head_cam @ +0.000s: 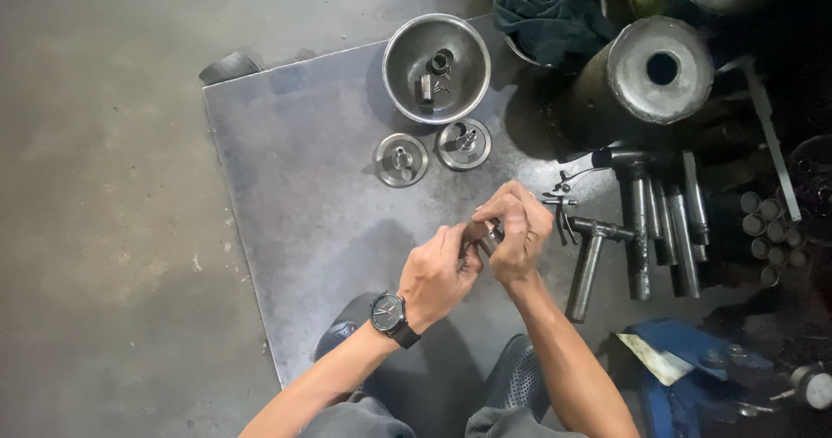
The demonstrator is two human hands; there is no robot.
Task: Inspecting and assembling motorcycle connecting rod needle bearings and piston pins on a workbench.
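Observation:
My left hand, with a dark wristwatch on its wrist, and my right hand meet over a grey metal sheet. Both grip a small metal part, a short cylindrical piece mostly hidden by the fingers. Beyond the hands lie two round metal discs with centre pins. Further back stands a steel bowl holding several small metal pieces.
A T-shaped metal tool and several dark steel rods lie to the right, beside small pliers. A large metal cylinder with a hole, a cloth in a bowl and a blue object surround them. Concrete floor lies left.

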